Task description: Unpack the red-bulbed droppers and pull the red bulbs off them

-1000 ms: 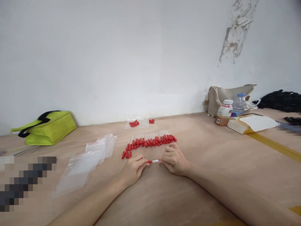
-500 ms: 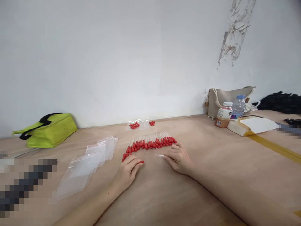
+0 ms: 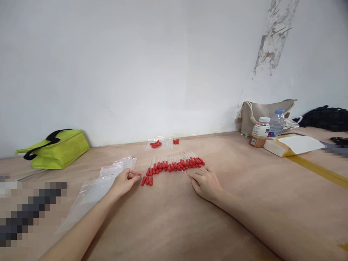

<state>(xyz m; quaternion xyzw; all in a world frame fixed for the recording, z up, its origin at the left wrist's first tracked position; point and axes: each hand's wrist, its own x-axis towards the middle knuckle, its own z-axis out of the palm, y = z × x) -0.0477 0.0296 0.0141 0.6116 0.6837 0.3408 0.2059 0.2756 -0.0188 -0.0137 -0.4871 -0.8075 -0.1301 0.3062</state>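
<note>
Between the fingertips of my left hand (image 3: 125,183) is a red rubber bulb (image 3: 139,174). Three loose red bulbs (image 3: 147,180) lie just right of it on the brown table covering. My right hand (image 3: 206,183) rests with bent fingers pinching at the thin clear glass tubes (image 3: 186,185), which lie loose in front of the row; how many it grips is hard to see. Behind both hands runs a fanned row of glass droppers (image 3: 174,165), red bulbs toward me and clear stems pointing to the wall.
Overlapping clear zip bags (image 3: 91,192) lie to the left, partly under my left forearm. A bag of red bulbs (image 3: 156,144) sits near the wall. Farther out are a lime-green bag (image 3: 62,150), a drink bottle (image 3: 260,132), a water bottle (image 3: 277,123) and a box (image 3: 277,146).
My left hand has moved left with a red bulb, uncovering the three loose bulbs. My right hand stays near the glass tubes; the tube that stuck out from its fingertips no longer shows clearly.
</note>
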